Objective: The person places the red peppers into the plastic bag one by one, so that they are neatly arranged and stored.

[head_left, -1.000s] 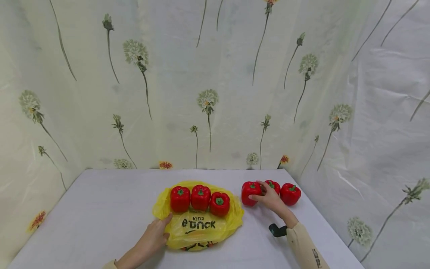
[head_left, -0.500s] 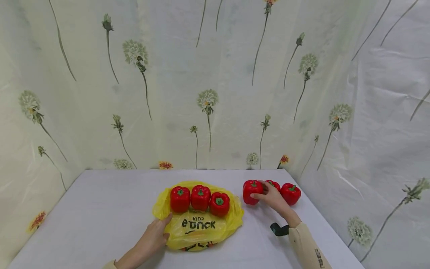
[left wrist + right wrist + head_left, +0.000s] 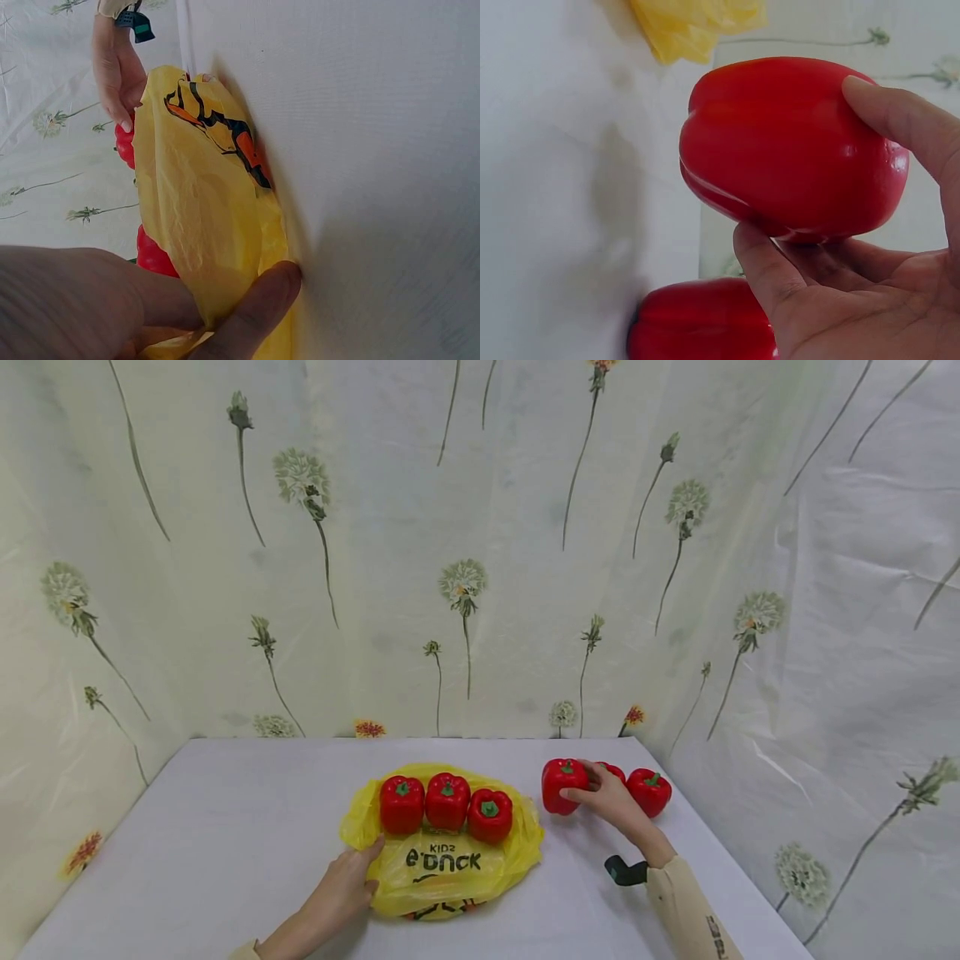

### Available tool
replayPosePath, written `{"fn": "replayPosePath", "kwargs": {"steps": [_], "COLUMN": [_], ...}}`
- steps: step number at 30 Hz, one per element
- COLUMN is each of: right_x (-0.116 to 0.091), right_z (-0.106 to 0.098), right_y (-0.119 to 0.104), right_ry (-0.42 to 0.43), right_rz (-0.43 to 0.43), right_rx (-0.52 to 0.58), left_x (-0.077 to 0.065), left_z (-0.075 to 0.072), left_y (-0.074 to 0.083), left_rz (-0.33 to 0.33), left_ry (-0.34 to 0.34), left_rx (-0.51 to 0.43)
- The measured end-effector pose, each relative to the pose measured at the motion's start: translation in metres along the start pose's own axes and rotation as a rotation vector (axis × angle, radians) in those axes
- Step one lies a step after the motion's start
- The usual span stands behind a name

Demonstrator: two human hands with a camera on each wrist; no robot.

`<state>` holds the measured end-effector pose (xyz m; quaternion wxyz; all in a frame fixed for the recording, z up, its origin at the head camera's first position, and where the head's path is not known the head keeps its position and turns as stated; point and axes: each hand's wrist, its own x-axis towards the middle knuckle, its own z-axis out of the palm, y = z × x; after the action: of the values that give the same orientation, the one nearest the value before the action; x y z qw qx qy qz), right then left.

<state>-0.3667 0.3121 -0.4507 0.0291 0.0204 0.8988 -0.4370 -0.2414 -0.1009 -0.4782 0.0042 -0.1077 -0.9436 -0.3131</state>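
Observation:
My right hand (image 3: 611, 802) grips a red bell pepper (image 3: 562, 783) between thumb and fingers. In the right wrist view this held bell pepper (image 3: 787, 150) hangs above the white table, apart from its shadow. My left hand (image 3: 347, 881) pinches the left edge of a yellow plastic bag (image 3: 450, 881); the left wrist view shows its film (image 3: 202, 202) between thumb and finger. On the bag's far part stand three red bell peppers, a left one (image 3: 402, 806), a middle one (image 3: 447, 802) and a right one (image 3: 491, 817). Whether they lie inside the bag's opening is hard to tell.
Behind my right hand stand two more red bell peppers, one partly hidden (image 3: 613, 774) and one at the right (image 3: 649, 793). The white table (image 3: 225, 827) ends at a flower-printed curtain (image 3: 510, 610) behind and to the right.
My right hand has lifted its bell pepper slightly, with a small shift to the right. The left hand, the bag and the other bell peppers stay put.

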Motion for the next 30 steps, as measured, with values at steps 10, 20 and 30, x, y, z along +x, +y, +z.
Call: {"fn": "replayPosePath", "kwargs": {"steps": [10,20,30], "right_x": [-0.003,-0.018,-0.025], "right_z": [0.0,0.002,0.005], "right_y": [-0.007,-0.028,-0.039], "right_ry": [-0.018,-0.05,-0.063], "right_rz": [-0.047,-0.105,-0.145], "right_rx": [0.027,0.046,0.04], "left_x": [-0.001,-0.001,-0.001], "left_z": [-0.001,0.0,-0.002], "left_y": [0.001,-0.001,-0.001], "left_rz": [-0.002,0.03,0.021], "left_ry": [-0.003,-0.003,-0.005], "left_rx": [-0.011,-0.023,-0.025]}}
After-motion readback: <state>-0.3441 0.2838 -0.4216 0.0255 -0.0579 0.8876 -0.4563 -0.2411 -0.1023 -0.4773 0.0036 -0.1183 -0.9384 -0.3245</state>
